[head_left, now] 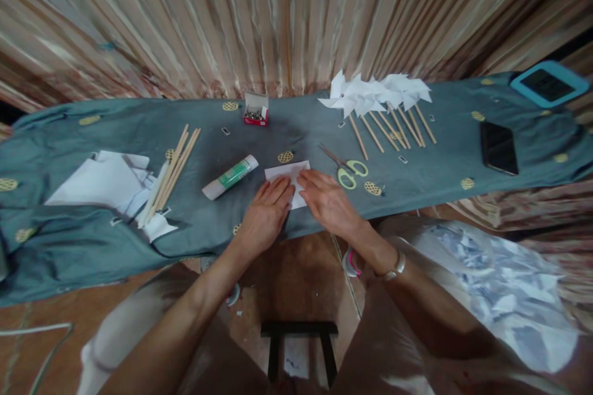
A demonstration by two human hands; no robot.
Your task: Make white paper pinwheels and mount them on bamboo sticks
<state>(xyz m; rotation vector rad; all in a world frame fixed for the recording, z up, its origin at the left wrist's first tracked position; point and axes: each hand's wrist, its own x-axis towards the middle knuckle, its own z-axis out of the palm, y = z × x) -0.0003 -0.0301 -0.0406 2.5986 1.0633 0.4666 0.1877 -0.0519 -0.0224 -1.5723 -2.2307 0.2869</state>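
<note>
A small white sheet of paper point(288, 169) lies on the cloth-covered table in front of me, partly hidden under my fingers. My left hand point(269, 207) rests on its left side, fingers stretched out flat. On the right side of the sheet lies my right hand point(327, 196), its fingers also extended and pressing down. Just right of that hand are scissors point(346, 173) with light green handles. A white and green glue tube point(230, 177) lies left of my left hand. Behind the paper stands a small open red box point(256, 112) holding tiny metal pieces.
Several white paper pinwheels point(370, 94) on wooden sticks lie at the back right. Loose wooden sticks point(178, 163) and white paper pieces point(99, 182) are at left. A black phone point(499, 147) and a blue-framed device point(549, 84) sit at right. A curtain point(259, 18) hangs behind the table.
</note>
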